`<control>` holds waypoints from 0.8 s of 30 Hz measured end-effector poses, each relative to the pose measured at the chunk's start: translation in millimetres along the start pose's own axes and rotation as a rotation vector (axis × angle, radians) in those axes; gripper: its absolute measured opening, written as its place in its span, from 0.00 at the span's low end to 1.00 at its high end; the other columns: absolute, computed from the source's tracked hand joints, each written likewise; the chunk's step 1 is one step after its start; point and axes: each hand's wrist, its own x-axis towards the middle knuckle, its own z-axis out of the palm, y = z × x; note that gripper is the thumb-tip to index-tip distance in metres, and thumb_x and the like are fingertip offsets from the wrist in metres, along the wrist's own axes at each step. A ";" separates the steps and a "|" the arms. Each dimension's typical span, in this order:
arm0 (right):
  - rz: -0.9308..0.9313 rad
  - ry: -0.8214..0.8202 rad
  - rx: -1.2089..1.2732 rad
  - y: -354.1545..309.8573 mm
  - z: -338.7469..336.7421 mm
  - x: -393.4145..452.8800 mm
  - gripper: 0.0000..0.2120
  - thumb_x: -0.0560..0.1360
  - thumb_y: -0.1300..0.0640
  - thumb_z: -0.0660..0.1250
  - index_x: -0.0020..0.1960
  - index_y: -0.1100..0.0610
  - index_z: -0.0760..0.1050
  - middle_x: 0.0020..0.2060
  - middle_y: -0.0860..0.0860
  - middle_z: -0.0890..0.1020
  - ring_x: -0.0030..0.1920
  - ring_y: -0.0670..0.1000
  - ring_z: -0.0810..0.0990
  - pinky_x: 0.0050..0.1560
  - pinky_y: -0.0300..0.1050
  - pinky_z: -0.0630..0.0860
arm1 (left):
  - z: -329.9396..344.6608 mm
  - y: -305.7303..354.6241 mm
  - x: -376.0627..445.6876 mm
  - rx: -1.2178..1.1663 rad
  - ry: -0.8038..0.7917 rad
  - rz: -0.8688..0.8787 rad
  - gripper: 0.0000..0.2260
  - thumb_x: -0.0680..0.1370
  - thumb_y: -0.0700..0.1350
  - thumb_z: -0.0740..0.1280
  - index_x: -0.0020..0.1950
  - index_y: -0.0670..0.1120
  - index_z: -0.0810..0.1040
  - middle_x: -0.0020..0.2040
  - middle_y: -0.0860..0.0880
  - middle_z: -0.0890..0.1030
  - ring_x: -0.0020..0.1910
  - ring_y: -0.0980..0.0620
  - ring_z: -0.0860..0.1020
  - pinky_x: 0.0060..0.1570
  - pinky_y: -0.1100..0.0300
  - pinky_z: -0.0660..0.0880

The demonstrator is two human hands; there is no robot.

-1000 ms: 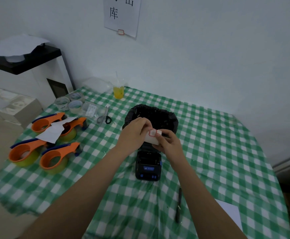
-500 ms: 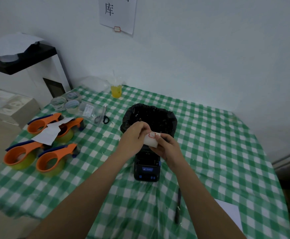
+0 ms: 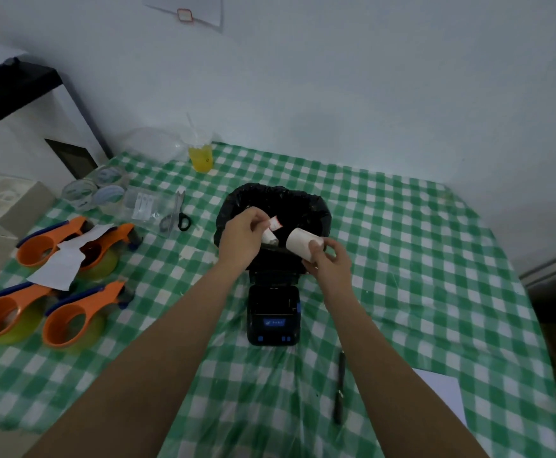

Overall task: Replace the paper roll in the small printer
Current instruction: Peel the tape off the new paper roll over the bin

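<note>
A small black printer (image 3: 273,314) with a blue panel sits on the green checked table, just in front of a bin lined with a black bag (image 3: 316,209). My right hand (image 3: 329,264) holds a white paper roll (image 3: 301,246) over the bin's near edge. My left hand (image 3: 242,238) pinches a torn strip of paper with a red-edged sticker (image 3: 272,229), pulled away from the roll and held above the bin. Both hands hover behind the printer, apart from each other.
Several orange tape dispensers (image 3: 71,320) and a loose white slip lie at the left. Scissors (image 3: 175,214), clear tape rolls (image 3: 81,193) and a yellow drink cup (image 3: 201,157) sit toward the back. A black pen (image 3: 339,388) and white sheet (image 3: 441,391) lie at the right front.
My hands were together on the roll; now the left has pulled the stickered strip off to the left, and the right holds the roll alone. The head view has tilted down.
</note>
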 end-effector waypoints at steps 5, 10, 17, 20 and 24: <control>0.007 0.049 0.039 -9.9 -6.6 27.4 0.09 0.76 0.60 0.65 0.55 0.55 0.69 0.51 0.56 0.75 0.51 0.54 0.78 0.48 0.42 0.79 | 25.1 -16.2 35.1 0.150 -0.039 -0.085 0.05 0.77 0.42 0.64 0.46 0.44 0.79 0.44 0.43 0.83 0.42 0.44 0.80 0.41 0.47 0.77; 0.014 0.037 0.019 -8.5 -5.0 40.0 0.09 0.76 0.60 0.65 0.55 0.54 0.70 0.56 0.58 0.76 0.55 0.55 0.78 0.45 0.37 0.81 | 36.1 -28.1 55.8 0.287 -0.083 -0.092 0.11 0.77 0.49 0.66 0.45 0.43 0.82 0.44 0.46 0.76 0.41 0.48 0.76 0.38 0.54 0.73; 0.029 0.022 0.011 -6.8 -0.1 51.1 0.07 0.76 0.60 0.65 0.52 0.54 0.70 0.58 0.61 0.76 0.55 0.56 0.78 0.51 0.43 0.78 | 46.4 -45.6 71.1 0.143 -0.127 -0.135 0.08 0.74 0.48 0.70 0.39 0.44 0.78 0.42 0.44 0.80 0.42 0.46 0.78 0.44 0.50 0.77; 0.046 0.031 0.013 -5.9 1.5 53.8 0.08 0.76 0.60 0.66 0.52 0.53 0.70 0.59 0.61 0.76 0.56 0.56 0.78 0.52 0.44 0.78 | 47.4 -47.7 71.2 0.102 -0.146 -0.131 0.09 0.74 0.46 0.70 0.39 0.42 0.76 0.39 0.43 0.78 0.41 0.44 0.78 0.45 0.48 0.77; 0.056 0.029 0.024 -5.9 2.8 54.1 0.08 0.76 0.60 0.65 0.53 0.53 0.69 0.58 0.59 0.76 0.56 0.56 0.77 0.51 0.43 0.78 | 46.8 -47.0 72.9 0.103 -0.148 -0.126 0.13 0.73 0.40 0.70 0.34 0.45 0.69 0.31 0.50 0.70 0.31 0.56 0.70 0.37 0.56 0.70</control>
